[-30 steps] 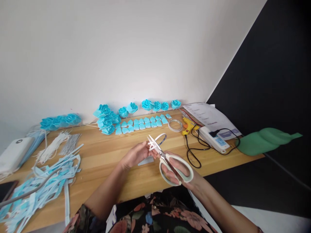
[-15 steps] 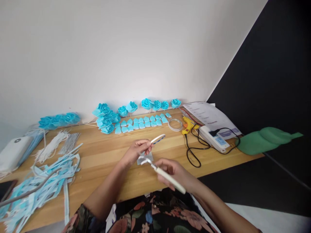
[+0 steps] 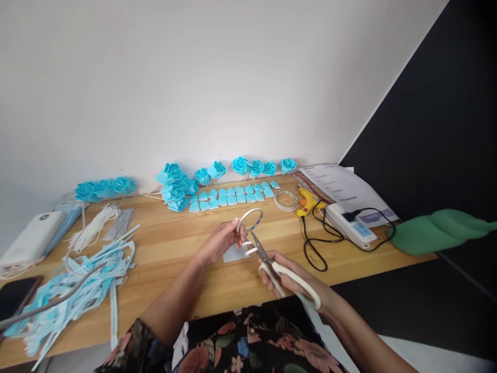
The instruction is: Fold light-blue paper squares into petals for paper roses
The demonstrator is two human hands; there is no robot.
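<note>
Gripping the scissors (image 3: 267, 260): one right hand (image 3: 289, 274), fingers closed around the cream handles, blades parted and pointing toward the other hand. Pinching a looped strip (image 3: 244, 214): one left hand (image 3: 221, 241), thumb and fingers closed, just left of the scissors. Said strip, white outside with a blue patterned inner face, curves up directly beyond the scissors' tips; small white ends (image 3: 251, 252) sit beside the blades (whether joined to the loop, cannot tell).

Beneath and just left of the scissors: one pale flat piece (image 3: 233, 254), partly hidden, lying on the wooden table (image 3: 163, 280).

Beyond the scissors: blue petal pieces (image 3: 232, 199), set out in two rows; behind these, blue flowers (image 3: 240, 165) near the wall; one pale ring (image 3: 285, 209), lying flat.

Right of the scissors, farther back: one yellow glue gun (image 3: 308, 202) with black cord; one white power strip (image 3: 351, 228), black plug inserted; printed paper (image 3: 341, 189); one green object (image 3: 435, 233), leaf-shaped, at the table's edge.

Well left of the scissors: a tangled heap of blue and white strips (image 3: 81, 290); one bundle of white cords (image 3: 95, 228); one bundle of grey wires (image 3: 120, 223); one white box-shaped device (image 3: 34, 235); one dark phone (image 3: 17, 298), partly covered.
</note>
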